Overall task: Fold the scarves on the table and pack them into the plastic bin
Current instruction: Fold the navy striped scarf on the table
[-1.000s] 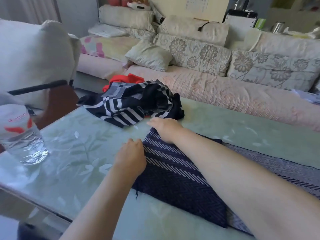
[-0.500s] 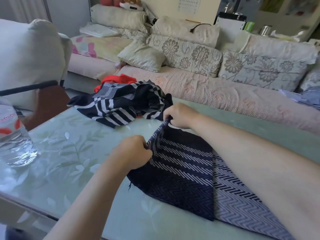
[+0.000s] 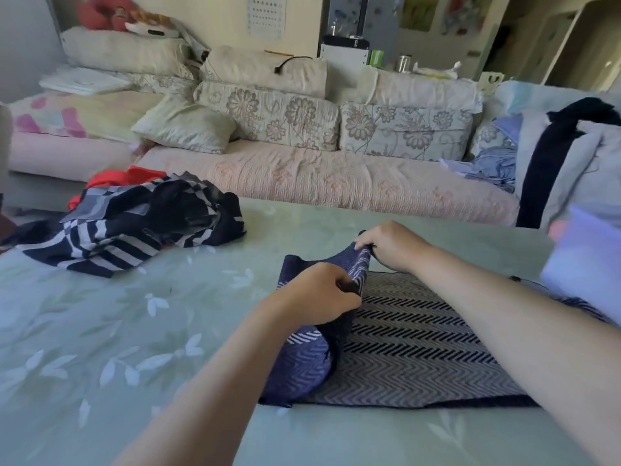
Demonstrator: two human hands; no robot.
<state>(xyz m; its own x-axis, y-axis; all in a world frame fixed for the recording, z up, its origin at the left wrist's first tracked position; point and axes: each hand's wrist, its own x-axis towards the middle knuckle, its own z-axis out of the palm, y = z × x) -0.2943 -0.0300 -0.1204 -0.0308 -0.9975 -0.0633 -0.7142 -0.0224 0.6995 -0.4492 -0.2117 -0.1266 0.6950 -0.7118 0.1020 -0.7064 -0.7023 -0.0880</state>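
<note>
Mid-fold, I'd say. My left grip [image 3: 316,294] pinches the near corner of the navy zigzag scarf [image 3: 420,358], fingers curled round the cloth. My right grip [image 3: 391,245] pinches the far corner of the same short edge. That edge is lifted off the bench [image 3: 134,331] between the two grips. The rest of the scarf lies flat below and right of them, running under my right forearm.

To do it well, I reckon both corners should travel rightward together at one height. I'd hold the edge taut between the grips so the middle doesn't sag. I'd land it square on the flat part with the side hems lined up, then smooth the crease. The risk is the slack bulge under the left grip getting trapped in the fold.

A striped pile [image 3: 134,227] sits left of and beyond the left grip, well apart, unfolded, with a red scarf [image 3: 127,176] behind it. A pale blurred shape [image 3: 578,264] right of the right grip may be the bin; can't tell.
</note>
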